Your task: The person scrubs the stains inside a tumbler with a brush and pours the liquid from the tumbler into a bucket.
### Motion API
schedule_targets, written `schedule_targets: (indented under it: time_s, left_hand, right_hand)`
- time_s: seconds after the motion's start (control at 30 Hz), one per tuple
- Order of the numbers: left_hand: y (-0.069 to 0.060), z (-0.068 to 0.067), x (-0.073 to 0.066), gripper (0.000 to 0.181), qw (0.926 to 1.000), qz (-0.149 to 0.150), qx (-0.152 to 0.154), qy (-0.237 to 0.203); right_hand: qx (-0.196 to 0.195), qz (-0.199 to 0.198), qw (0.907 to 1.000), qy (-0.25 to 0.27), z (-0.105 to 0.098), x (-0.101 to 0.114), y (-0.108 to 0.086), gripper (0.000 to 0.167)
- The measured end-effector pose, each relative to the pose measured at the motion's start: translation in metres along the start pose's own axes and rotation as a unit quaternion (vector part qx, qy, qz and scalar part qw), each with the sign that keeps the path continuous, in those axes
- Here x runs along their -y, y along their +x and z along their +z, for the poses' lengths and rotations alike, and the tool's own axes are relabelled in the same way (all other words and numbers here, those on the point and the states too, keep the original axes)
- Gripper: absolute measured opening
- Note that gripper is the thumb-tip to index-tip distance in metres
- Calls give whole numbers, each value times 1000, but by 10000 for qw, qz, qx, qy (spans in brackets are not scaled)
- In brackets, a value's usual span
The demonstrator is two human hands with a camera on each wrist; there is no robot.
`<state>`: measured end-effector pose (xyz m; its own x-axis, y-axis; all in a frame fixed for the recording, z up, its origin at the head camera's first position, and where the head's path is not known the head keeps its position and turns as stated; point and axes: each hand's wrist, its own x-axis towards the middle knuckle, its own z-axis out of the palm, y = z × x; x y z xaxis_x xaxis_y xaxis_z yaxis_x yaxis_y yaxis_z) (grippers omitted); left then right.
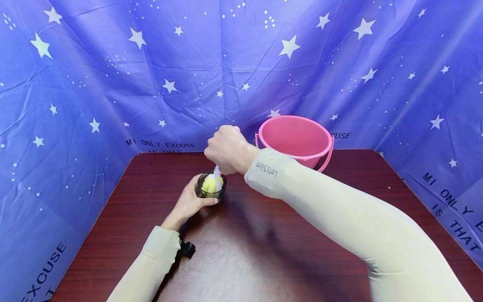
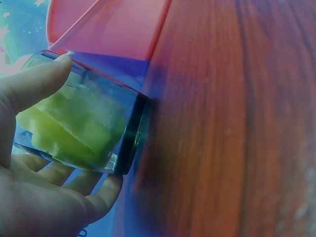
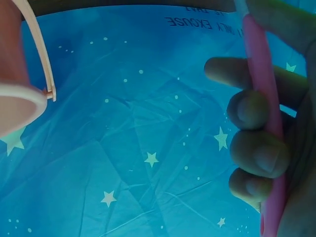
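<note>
My left hand (image 1: 188,202) grips a dark, see-through drinking glass (image 2: 134,136) from the side, thumb on one side and fingers around the other. Inside the glass sits a soft yellow-and-white sponge head (image 1: 211,183), pressed against the wall in the left wrist view. Above the glass, my right hand (image 1: 229,149) holds a cup brush by its pink handle (image 3: 264,69), fingers curled round it. The brush's pale stem (image 1: 216,170) runs down into the glass; the fist hides most of the handle in the head view.
A pink bucket (image 1: 314,161) with its handle hanging down stands at the back of the dark red wooden table (image 1: 339,176), right of my right hand. Blue star-printed cloth (image 1: 226,63) hangs behind and at both sides. A black strap piece (image 1: 187,248) is at my left wrist.
</note>
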<state>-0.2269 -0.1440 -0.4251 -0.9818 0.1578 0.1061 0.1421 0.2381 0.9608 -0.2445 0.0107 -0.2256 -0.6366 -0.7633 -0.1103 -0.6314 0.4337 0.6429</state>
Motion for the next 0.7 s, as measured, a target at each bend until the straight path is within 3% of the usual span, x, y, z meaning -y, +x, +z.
schedule_targets:
  time_s: [0.27, 0.7]
  left_hand:
    - [0, 0, -1, 86, 10000, 14, 66, 5]
    - [-1, 2, -2, 89, 9998, 148, 65, 105]
  right_hand:
    - [-91, 167, 9998, -61, 4, 0, 1, 10]
    - [256, 320, 9992, 8, 12, -4, -3, 9]
